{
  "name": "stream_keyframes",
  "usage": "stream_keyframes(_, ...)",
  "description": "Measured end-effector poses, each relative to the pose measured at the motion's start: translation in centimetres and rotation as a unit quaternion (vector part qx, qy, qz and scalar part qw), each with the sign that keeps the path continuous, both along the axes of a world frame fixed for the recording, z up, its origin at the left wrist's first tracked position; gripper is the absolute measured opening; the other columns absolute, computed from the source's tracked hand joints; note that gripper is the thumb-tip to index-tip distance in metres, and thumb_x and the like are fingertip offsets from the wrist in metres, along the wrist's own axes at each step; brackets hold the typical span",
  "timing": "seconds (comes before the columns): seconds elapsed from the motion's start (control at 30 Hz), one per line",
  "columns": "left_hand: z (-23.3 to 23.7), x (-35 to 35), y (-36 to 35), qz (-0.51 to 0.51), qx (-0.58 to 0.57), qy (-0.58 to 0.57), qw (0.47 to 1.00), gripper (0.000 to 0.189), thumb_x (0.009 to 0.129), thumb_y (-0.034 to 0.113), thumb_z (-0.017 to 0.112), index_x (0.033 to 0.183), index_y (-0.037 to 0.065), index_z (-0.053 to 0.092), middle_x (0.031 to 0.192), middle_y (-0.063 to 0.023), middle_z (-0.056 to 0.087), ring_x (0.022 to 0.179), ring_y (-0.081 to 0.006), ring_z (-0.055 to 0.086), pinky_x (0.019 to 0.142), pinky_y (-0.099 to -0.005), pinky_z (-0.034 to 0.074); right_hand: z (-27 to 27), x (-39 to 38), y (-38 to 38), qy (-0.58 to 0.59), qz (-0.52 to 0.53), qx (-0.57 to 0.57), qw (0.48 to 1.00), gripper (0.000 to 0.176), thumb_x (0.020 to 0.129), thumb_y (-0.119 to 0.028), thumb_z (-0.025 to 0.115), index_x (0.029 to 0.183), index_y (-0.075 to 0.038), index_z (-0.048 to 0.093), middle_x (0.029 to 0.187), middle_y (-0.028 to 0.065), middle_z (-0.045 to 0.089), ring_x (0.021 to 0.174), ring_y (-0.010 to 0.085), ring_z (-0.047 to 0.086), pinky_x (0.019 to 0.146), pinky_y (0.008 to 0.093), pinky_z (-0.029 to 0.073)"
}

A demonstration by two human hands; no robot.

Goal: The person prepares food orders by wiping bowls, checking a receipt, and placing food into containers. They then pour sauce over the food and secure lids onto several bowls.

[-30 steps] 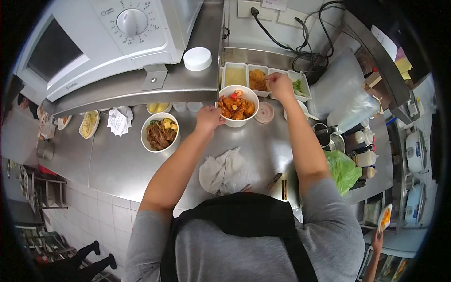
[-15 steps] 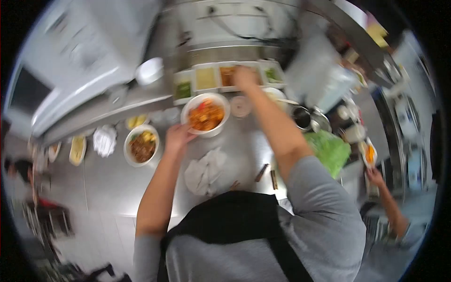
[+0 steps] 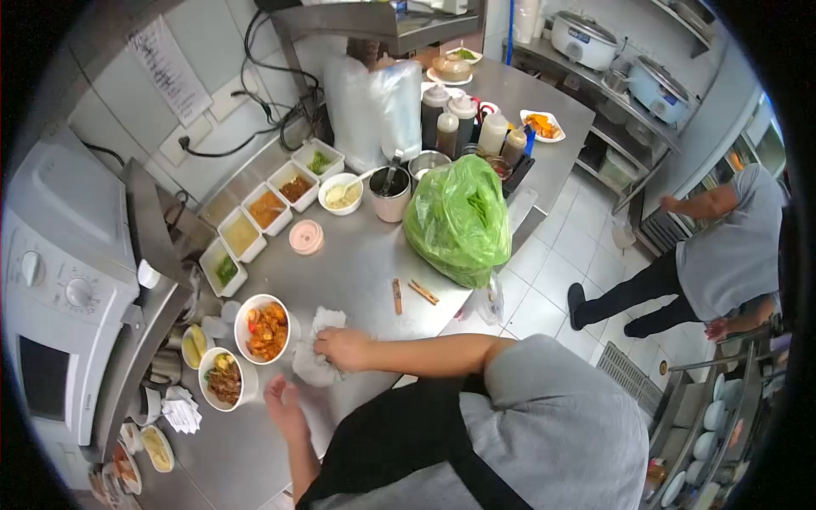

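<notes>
Cloth: the white cloth (image 3: 311,365) is lying crumpled on the counter (image 3: 361,268), just beside the red-food bowl (image 3: 289,337).
Right hand: the right hand (image 3: 344,349) is gripping the cloth from above, its fingers curling into the folds.
Left hand: the left hand (image 3: 286,406) is holding nothing, its fingers loosely open near the meat bowl (image 3: 248,388).
Cloth handling: it is probably being light, limp and hard to damage; the bunched middle is offering the best hold.
Bowls: both are standing upright; these 2 are likely feeling stiff-walled but top-heavy with food, maybe slippery if greasy, so the outer wall under the rim is suiting a grip.
Change, 0.5 s: the right hand is no longer reaching over the trays (image 3: 253,252), the left is no longer touching the red-food bowl, and the view is facing further right.
</notes>
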State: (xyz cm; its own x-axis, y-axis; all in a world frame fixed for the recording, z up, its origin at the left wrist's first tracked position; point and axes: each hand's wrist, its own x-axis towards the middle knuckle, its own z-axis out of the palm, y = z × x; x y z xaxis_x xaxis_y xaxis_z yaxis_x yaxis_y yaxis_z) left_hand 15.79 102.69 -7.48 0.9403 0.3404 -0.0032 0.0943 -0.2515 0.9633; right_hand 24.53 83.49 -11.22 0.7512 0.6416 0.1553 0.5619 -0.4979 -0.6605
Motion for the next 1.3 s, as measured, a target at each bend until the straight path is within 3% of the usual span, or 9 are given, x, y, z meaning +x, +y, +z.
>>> stream_keyframes(0.23,-0.3,-1.1,-3.7,-0.142,0.443,-0.126,0.876,0.046,0.068,0.015,0.067,0.109,0.001,0.052,0.124,-0.0222,0.038,0.112,-0.0406,0.039,0.094,-0.0456,0.034,15.9,-1.7,-8.0,0.031,-0.003,0.128,0.991,0.075,0.068,-0.021,0.075,0.132,-0.015,0.036,0.112,0.0129,0.051,0.096,0.0272,0.054,0.083,0.0378,0.046)
stream_keyframes(0.37,-3.6,0.8,-3.9,-0.122,0.419,-0.093,0.895,0.045,0.067,0.014,0.065,0.109,0.0,0.052,0.122,-0.0234,0.039,0.111,-0.0419,0.038,0.096,-0.0458,0.032,22.8,-0.6,-22.4,-0.232,-0.292,0.283,0.883,0.039,0.077,-0.015,0.069,0.112,-0.007,0.054,0.093,0.0029,0.058,0.083,0.0138,0.057,0.071,0.0275,0.047)
stream_keyframes(0.53,-5.1,0.8,-5.6,-0.015,0.455,-0.089,0.886,0.049,0.062,0.012,0.062,0.109,0.001,0.052,0.126,-0.0236,0.036,0.118,-0.0426,0.033,0.099,-0.0512,0.026,13.2,7.7,-51.9,-0.293,-0.569,0.541,0.546,0.042,0.087,-0.025,0.056,0.123,-0.01,0.042,0.101,0.0042,0.054,0.076,0.0085,0.053,0.056,0.0219,0.044)
stream_keyframes(0.67,0.1,-1.0,-11.7,0.141,0.405,-0.139,0.893,0.053,0.06,0.014,0.063,0.109,-0.002,0.051,0.128,-0.0235,0.035,0.124,-0.0418,0.027,0.101,-0.0529,0.02,-4.1,16.4,-75.6,-0.234,-0.809,0.364,0.397,0.053,0.08,-0.024,0.064,0.121,0.005,0.045,0.114,0.0209,0.054,0.09,0.0274,0.058,0.08,0.0371,0.047)
stream_keyframes(0.83,17.6,5.7,-19.4,0.198,0.341,-0.319,0.862,0.025,0.085,0.0,0.048,0.109,-0.005,0.051,0.117,-0.0175,0.046,0.105,-0.0262,0.05,0.087,-0.0331,0.042,-8.6,19.0,-79.5,0.116,-0.7,0.566,0.42,0.052,0.083,-0.048,0.054,0.116,-0.009,0.044,0.095,0.0137,0.052,0.068,0.0244,0.054,0.045,0.0328,0.046)
stream_keyframes(1.03,38.8,21.0,-28.2,0.004,0.395,-0.443,0.805,0.022,0.08,0.009,0.054,0.101,0.007,0.06,0.13,-0.0114,0.039,0.117,-0.0245,0.043,0.09,-0.0334,0.042,-10.2,21.1,-81.1,0.178,-0.56,0.597,0.546,0.052,0.087,-0.054,0.044,0.107,-0.005,0.044,0.083,0.01,0.05,0.065,0.021,0.052,0.052,0.0318,0.049)
stream_keyframes(1.1,44.2,26.0,-30.8,-0.034,0.35,-0.434,0.829,0.033,0.075,0.013,0.055,0.108,0.011,0.06,0.136,-0.0077,0.038,0.128,-0.0255,0.03,0.105,-0.0377,0.022,-10.0,21.3,-81.1,0.198,-0.552,0.58,0.565,0.046,0.09,-0.05,0.042,0.1,-0.006,0.048,0.08,0.0068,0.051,0.063,0.0186,0.054,0.05,0.0281,0.049)
stream_keyframes(1.23,51.1,32.9,-35.7,-0.126,0.206,-0.446,0.862,0.033,0.079,0.01,0.056,0.112,0.011,0.06,0.121,-0.0071,0.052,0.11,-0.0188,0.045,0.096,-0.0352,0.034,-10.7,20.6,-81.0,0.199,-0.545,0.575,0.577,0.042,0.091,-0.046,0.041,0.1,-0.006,0.048,0.079,0.0064,0.051,0.063,0.018,0.056,0.049,0.0274,0.049)
stream_keyframes(1.3,52.8,36.1,-35.1,-0.201,0.165,-0.415,0.872,0.06,0.08,0.022,0.06,0.131,0.01,0.032,0.133,-0.014,0.036,0.122,-0.0271,0.034,0.103,-0.0348,0.025,-10.3,20.5,-81.0,0.182,-0.537,0.574,0.591,0.039,0.092,-0.043,0.041,0.102,-0.006,0.048,0.078,0.0068,0.051,0.063,0.0181,0.057,0.05,0.028,0.05)
